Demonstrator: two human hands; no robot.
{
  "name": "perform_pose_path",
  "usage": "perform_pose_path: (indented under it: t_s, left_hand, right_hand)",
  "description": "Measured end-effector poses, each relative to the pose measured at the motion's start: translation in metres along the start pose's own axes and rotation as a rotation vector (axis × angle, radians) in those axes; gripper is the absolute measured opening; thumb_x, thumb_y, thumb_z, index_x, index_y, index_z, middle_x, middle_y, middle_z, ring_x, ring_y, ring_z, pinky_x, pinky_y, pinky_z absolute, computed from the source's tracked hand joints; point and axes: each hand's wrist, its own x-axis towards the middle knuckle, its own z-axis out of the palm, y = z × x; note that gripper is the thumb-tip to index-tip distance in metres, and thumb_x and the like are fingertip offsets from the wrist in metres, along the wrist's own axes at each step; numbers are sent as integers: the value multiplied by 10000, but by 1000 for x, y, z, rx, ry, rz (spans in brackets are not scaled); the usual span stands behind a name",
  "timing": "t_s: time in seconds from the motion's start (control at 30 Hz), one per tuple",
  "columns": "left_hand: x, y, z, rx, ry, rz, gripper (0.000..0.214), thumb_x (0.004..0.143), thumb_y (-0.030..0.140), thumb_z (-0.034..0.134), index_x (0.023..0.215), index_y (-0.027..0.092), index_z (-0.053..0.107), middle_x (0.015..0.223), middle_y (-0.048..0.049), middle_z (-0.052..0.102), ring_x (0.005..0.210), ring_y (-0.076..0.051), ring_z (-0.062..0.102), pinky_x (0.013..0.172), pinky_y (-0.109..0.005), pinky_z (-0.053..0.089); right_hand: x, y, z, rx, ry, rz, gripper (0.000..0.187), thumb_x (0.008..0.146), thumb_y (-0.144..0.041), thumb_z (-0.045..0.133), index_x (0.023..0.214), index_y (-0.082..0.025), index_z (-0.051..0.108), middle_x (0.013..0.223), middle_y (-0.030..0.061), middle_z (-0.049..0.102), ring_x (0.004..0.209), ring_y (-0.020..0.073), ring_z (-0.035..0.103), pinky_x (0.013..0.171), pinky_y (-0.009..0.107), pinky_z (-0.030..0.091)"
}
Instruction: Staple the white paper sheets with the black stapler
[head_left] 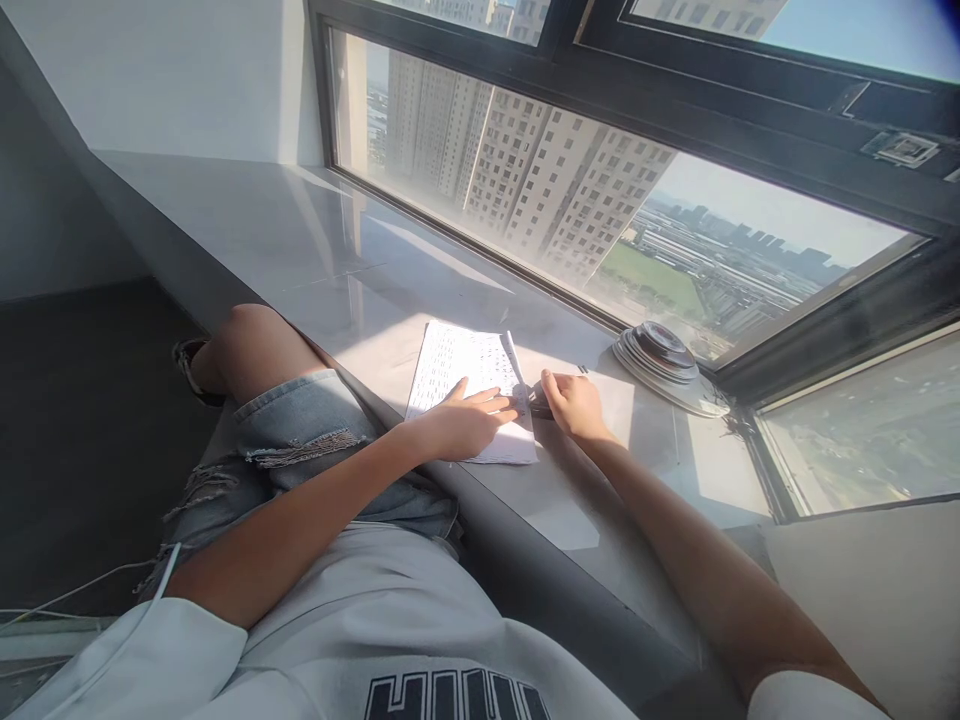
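An open paper notebook [450, 365] covered in rows of handwriting lies on the pale stone window ledge. Its right-hand edge curls up slightly. My left hand [469, 422] rests across the lower part of the page, fingers stretched out flat toward the right edge. Just off that edge is my right hand [576, 402], its fingers curled closed. A small dark object [537, 400] shows between the fingers and the paper; it is partly hidden and its kind is unclear. Small dark marks appear just beyond the right knuckles.
A stack of round plates or lids [660, 360] stands by the window corner. The dark window frame [480, 60] borders the ledge [247, 220] at the back. My bent leg in ripped denim shorts [300, 420] is at left. A white cable [161, 590] hangs lower left.
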Motion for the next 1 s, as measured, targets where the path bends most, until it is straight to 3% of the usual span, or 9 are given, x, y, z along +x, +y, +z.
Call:
perform_pose_path:
  t_s: [0.2, 0.5, 0.73, 1.0]
  left_hand:
    - [-1, 0, -2, -11, -15, -23, 594, 1046, 96, 394, 1616, 222, 503, 1676, -144, 495, 1593, -283, 403, 1326, -630, 278]
    - [-1, 0, -3, -68, -32, -66, 609, 1068, 136, 384, 1621, 353, 518, 1723, -151, 416, 1623, -372, 345, 1251, -784, 280]
    - [5, -1, -2, -49, 5, -131, 559, 1064, 142, 365, 1566, 272, 575, 1705, -177, 435, 1608, -372, 365, 1245, -806, 282]
    - [9, -10, -2, -96, 20, -104, 560, 1065, 128, 319, 1542, 263, 580, 1716, -112, 440, 1616, -339, 341, 1267, -797, 252]
  right_hand:
    - [0, 0, -1, 23, -2, -6, 548, 1094, -427, 384, 587, -229, 328, 581, 31, 486, 588, 177, 397, 630, 338, 258]
    - [-1, -3, -3, 14, -13, -1, 540, 1095, -419, 381, 591, -230, 332, 589, 38, 502, 597, 185, 428, 640, 333, 282]
    - [-1, -2, -2, -1, -17, -1, 552, 1105, -437, 366, 594, -229, 379, 603, 49, 533, 620, 198, 481, 657, 324, 315]
    - [-1, 1, -2, -24, -20, -9, 611, 1123, -505, 314, 612, -221, 490, 630, 78, 579, 643, 216, 529, 682, 325, 353]
